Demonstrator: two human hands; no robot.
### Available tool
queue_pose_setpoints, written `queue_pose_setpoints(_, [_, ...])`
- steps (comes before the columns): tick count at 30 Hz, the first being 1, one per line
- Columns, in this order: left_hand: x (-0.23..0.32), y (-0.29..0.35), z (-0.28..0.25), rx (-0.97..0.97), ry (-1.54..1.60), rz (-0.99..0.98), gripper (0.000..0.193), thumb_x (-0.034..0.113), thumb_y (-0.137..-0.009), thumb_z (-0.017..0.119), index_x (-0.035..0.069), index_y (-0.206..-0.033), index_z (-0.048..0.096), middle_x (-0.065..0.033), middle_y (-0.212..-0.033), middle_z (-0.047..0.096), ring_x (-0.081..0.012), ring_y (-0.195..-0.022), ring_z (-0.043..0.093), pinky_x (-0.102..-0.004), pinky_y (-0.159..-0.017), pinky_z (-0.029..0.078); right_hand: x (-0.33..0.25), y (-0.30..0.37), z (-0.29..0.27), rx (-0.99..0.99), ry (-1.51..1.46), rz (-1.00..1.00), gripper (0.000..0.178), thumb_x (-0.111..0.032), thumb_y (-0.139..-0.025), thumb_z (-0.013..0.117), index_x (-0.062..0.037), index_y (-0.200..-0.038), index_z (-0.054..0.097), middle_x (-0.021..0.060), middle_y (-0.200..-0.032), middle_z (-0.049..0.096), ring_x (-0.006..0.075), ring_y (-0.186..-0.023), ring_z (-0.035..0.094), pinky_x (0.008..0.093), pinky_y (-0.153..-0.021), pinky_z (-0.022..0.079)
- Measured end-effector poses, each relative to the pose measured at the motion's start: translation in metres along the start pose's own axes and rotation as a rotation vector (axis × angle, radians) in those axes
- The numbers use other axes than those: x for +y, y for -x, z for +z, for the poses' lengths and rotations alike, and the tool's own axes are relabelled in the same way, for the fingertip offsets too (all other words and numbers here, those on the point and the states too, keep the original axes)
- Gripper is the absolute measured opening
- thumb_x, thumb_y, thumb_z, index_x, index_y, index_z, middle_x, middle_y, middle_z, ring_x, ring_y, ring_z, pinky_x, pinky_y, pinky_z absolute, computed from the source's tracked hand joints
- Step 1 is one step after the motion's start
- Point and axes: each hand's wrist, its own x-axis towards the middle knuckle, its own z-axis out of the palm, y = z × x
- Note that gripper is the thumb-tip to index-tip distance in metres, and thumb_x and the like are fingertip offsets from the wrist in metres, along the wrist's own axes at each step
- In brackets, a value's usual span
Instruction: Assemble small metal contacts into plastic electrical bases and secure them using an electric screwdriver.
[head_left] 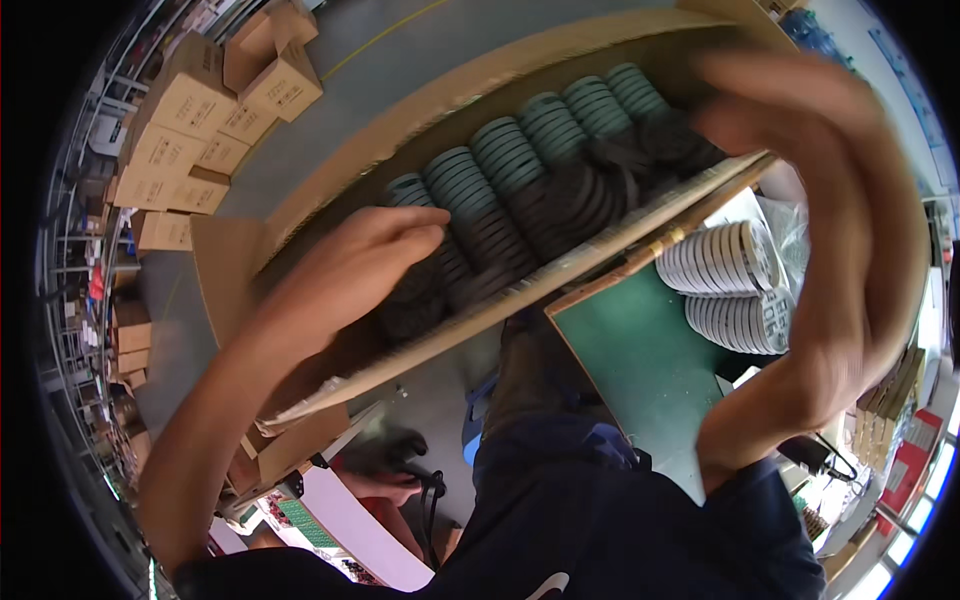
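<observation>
A long, open cardboard box (470, 320) stretches across in front of me. Inside it are several rows of round flat reels (505, 155), pale green-grey at the far side and dark in shadow on the near side. My left hand (385, 245) hovers over the box's left part, beside the leftmost rows. Its fingers are curled and pressed together, and nothing shows in them. Over the far right end of the box is my right hand (760, 95), smeared by motion, so its fingers cannot be made out.
To the right, a green-topped table (630, 345) carries two stacks of white reels (715, 262) beside clear plastic wrap (790, 225). Stacked cardboard cartons (185, 120) stand on the floor at the far left. Near the lower left, another person's hand (395, 487) shows by a white bench (350, 520).
</observation>
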Motion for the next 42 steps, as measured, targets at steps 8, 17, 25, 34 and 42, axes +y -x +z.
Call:
queue_pose_setpoints(8, [-0.128,-0.178,0.048,0.302,-0.443,-0.216,0.057,0.035,-0.096,0.056,-0.003,-0.138,0.051,-0.0286,-0.136,0.055,-0.0411,-0.13,0.051,-0.0469,-0.108,0.043,0.062,-0.087,0.185,-1.996,0.875,0.005,0.038,-0.033,-0.096,0.06,-0.0034,-0.119,0.068,0.0142,-0.115,0.071,0.0328,-0.109,0.068,0.0471,-0.087,0.055])
queue_pose_setpoints(17, [-0.102,-0.262,0.164,0.049,0.095,-0.263,0.086,0.062,-0.093,0.056,-0.005,-0.147,0.045,-0.031,-0.155,0.039,-0.0426,-0.138,0.046,-0.0477,-0.109,0.045,0.259,-0.063,0.144,-1.889,0.856,0.642,0.07,-0.061,-0.101,0.047,-0.0058,-0.144,0.055,0.0152,-0.141,0.06,0.0341,-0.093,0.073,0.0436,-0.075,0.064])
queue_pose_setpoints(25, [-0.085,-0.213,0.169,-0.305,0.927,-0.57,0.096,0.061,-0.095,0.059,0.004,-0.16,0.015,-0.0214,-0.16,0.028,-0.0436,-0.134,0.047,-0.0498,-0.103,0.051,0.263,-0.017,0.121,-1.725,0.381,1.412,0.078,-0.063,-0.099,0.052,0.0111,-0.12,0.064,0.0259,-0.108,0.07,0.0311,-0.079,0.074,0.04,-0.075,0.063])
queue_pose_setpoints(34, [-0.093,-0.209,0.19,-0.337,1.459,-0.621,0.087,0.051,-0.093,0.07,0.011,-0.158,0.028,-0.0125,-0.156,0.036,-0.0368,-0.137,0.044,-0.0471,-0.113,0.043,0.258,0.018,0.125,-1.45,0.158,1.501,0.052,-0.035,-0.095,0.062,0.0135,-0.113,0.064,0.0246,-0.098,0.07,0.0282,-0.081,0.074,0.0336,-0.065,0.065])
queue_pose_setpoints(42, [-0.089,-0.224,0.161,-0.336,1.687,-0.419,0.079,0.048,-0.091,0.072,0.01,-0.151,0.039,-0.0132,-0.148,0.044,-0.0312,-0.138,0.045,-0.0495,-0.117,0.038,0.26,-0.001,0.127,-1.124,-0.003,1.496,0.044,-0.023,-0.093,0.06,0.0101,-0.122,0.06,0.0203,-0.111,0.066,0.0262,-0.093,0.07,0.0364,-0.076,0.065])
